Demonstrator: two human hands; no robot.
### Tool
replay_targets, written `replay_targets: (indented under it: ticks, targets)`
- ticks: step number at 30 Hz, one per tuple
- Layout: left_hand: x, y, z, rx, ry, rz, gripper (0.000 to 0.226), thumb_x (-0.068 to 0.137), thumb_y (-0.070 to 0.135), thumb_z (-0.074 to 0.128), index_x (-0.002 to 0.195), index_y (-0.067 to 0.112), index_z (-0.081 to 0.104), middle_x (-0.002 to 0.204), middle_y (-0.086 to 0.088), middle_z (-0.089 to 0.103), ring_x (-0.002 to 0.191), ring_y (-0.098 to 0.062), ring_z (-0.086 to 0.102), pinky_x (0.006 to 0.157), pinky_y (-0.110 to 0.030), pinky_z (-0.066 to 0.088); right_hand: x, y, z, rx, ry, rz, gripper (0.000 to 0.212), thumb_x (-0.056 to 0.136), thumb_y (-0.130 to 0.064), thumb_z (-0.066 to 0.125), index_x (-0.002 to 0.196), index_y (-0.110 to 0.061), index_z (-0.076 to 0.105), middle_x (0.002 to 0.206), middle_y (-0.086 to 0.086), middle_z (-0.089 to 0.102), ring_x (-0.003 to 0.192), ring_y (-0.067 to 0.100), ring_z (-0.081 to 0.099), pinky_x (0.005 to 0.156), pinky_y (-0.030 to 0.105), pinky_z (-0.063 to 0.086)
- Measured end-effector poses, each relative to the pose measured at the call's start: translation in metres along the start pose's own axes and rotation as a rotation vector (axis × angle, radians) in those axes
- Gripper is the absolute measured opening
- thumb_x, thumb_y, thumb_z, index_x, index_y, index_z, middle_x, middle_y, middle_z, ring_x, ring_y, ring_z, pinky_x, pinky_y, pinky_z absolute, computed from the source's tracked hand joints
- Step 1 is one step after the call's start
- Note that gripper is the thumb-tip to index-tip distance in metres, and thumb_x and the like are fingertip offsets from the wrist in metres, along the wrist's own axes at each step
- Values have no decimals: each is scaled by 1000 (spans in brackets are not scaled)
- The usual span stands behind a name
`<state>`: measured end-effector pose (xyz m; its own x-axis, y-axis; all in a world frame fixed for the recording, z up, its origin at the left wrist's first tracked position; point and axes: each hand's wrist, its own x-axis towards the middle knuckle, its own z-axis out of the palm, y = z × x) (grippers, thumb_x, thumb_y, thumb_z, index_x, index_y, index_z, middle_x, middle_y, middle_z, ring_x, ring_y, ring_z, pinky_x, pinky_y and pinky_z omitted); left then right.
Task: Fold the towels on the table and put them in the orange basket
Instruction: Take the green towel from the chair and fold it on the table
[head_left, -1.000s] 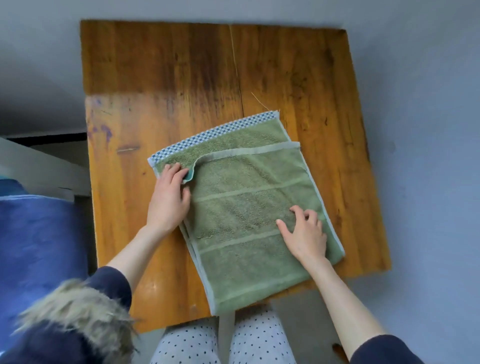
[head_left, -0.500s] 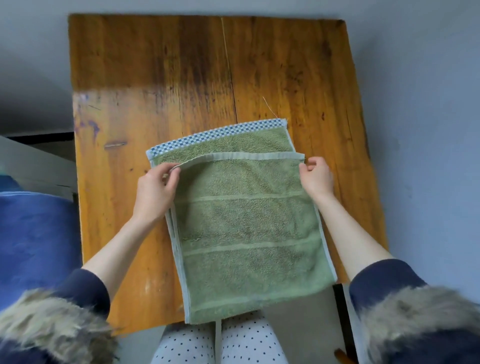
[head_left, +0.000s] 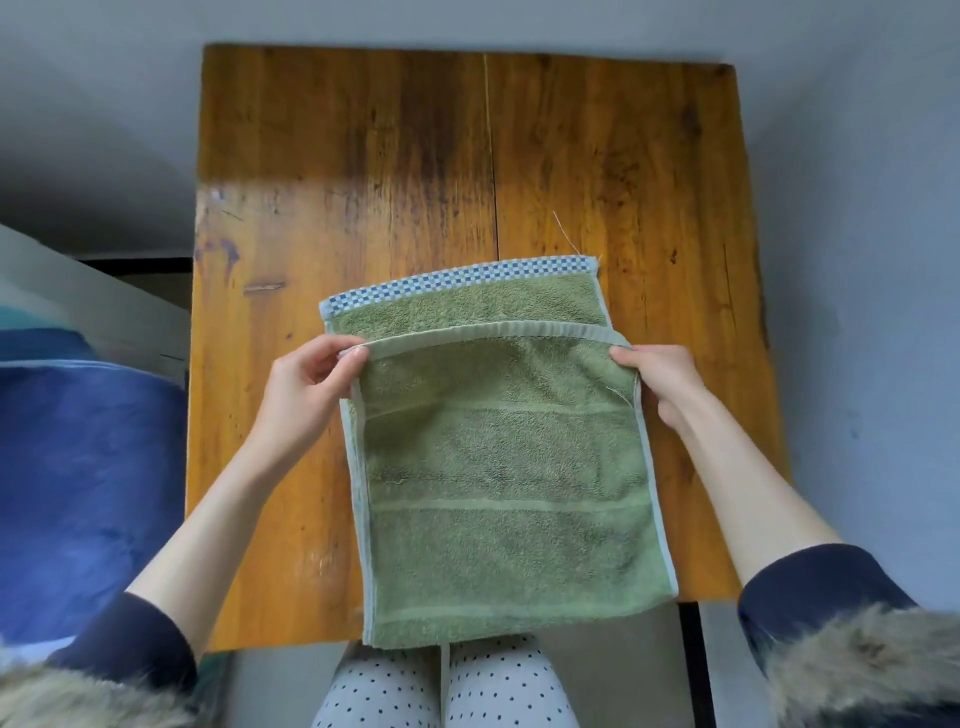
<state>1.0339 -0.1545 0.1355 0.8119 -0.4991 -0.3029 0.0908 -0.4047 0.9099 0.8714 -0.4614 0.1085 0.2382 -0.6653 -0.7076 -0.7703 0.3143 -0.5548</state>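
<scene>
A green towel (head_left: 498, 467) lies folded in half on the wooden table (head_left: 363, 182), its near edge hanging slightly over the table's front. The bottom layer's far edge shows a blue-and-white checked band. My left hand (head_left: 306, 387) pinches the top layer's far left corner. My right hand (head_left: 662, 379) pinches the top layer's far right corner. That upper edge is lifted a little off the layer below. No orange basket is in view.
A blue upholstered piece (head_left: 78, 493) stands left of the table. Grey floor surrounds the table on the right and far side. My knees in dotted trousers (head_left: 441, 686) sit under the table's near edge.
My right hand left the towel's middle and went to the top layer's far right corner. My left hand shifted from pressing flat to pinching the far left corner. Both corners are now raised slightly.
</scene>
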Motion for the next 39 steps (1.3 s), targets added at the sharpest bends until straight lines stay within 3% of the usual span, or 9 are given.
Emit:
replay_targets:
  ticks: [4, 7, 12, 17, 21, 23, 25, 31, 39]
  targets:
    - [-10, -6, -3, -117, 38, -97, 11, 92, 25, 56, 91, 25, 67, 89, 4, 68, 83, -9, 61, 70, -23, 53, -16, -2, -13, 180, -125, -41, 5, 86, -11, 64, 91, -9, 66, 98, 8, 69, 96, 20, 63, 93, 36, 48]
    - [-12, -2, -5, -202, 106, -123, 12, 92, 26, 56, 90, 24, 68, 86, 5, 67, 82, -10, 58, 72, -28, 49, -25, -9, -29, 395, -226, -133, 6, 89, -8, 57, 89, -9, 64, 88, 4, 68, 88, 16, 61, 82, 29, 50]
    - [-12, 12, -20, -290, 164, -79, 18, 92, 23, 57, 82, 27, 71, 74, 11, 65, 71, -11, 52, 67, -29, 44, -37, -34, -52, 370, -326, -294, 9, 87, -15, 58, 91, -14, 65, 80, -6, 69, 77, 8, 60, 77, 26, 46]
    - [16, 18, -28, -164, 232, -17, 14, 92, 21, 57, 85, 23, 69, 71, 12, 65, 65, -2, 56, 56, -15, 50, -18, -74, -33, 279, -249, -408, 7, 89, -13, 59, 88, -13, 65, 76, -5, 69, 69, 6, 61, 62, 18, 47]
    - [47, -4, -16, 152, 187, -111, 18, 92, 21, 57, 98, 7, 67, 87, -5, 68, 73, -16, 59, 60, -23, 55, 14, -76, -3, 4, -155, -376, 18, 89, -12, 61, 103, -2, 64, 93, 6, 65, 80, 14, 61, 67, 23, 51]
    - [61, -12, -13, 296, 205, -140, 17, 91, 23, 59, 97, 9, 67, 92, -11, 69, 80, -20, 60, 72, -35, 53, 29, -76, 7, -82, -104, -352, 20, 88, -13, 61, 106, -4, 64, 105, 8, 65, 95, 19, 61, 84, 33, 53]
    - [74, -14, -13, 427, 245, -140, 17, 90, 25, 59, 95, 11, 68, 95, -11, 68, 83, -20, 59, 76, -33, 47, 42, -77, 14, -130, -51, -346, 20, 88, -15, 62, 105, -6, 64, 113, 9, 64, 106, 22, 58, 97, 39, 47]
    - [92, -19, -13, 579, 176, -150, 16, 87, 22, 64, 92, 7, 66, 100, -8, 52, 85, -19, 52, 80, -28, 38, 56, -78, 29, -194, -37, -345, 9, 84, -13, 65, 93, -12, 66, 107, 6, 65, 103, 20, 58, 93, 34, 46]
    - [98, -13, -7, 580, 124, -230, 9, 80, 16, 71, 79, 11, 63, 87, -8, 56, 84, -21, 50, 72, -28, 35, 60, -86, 27, -176, -173, -274, 5, 83, -15, 68, 82, -16, 63, 101, 2, 64, 104, 20, 58, 97, 39, 44]
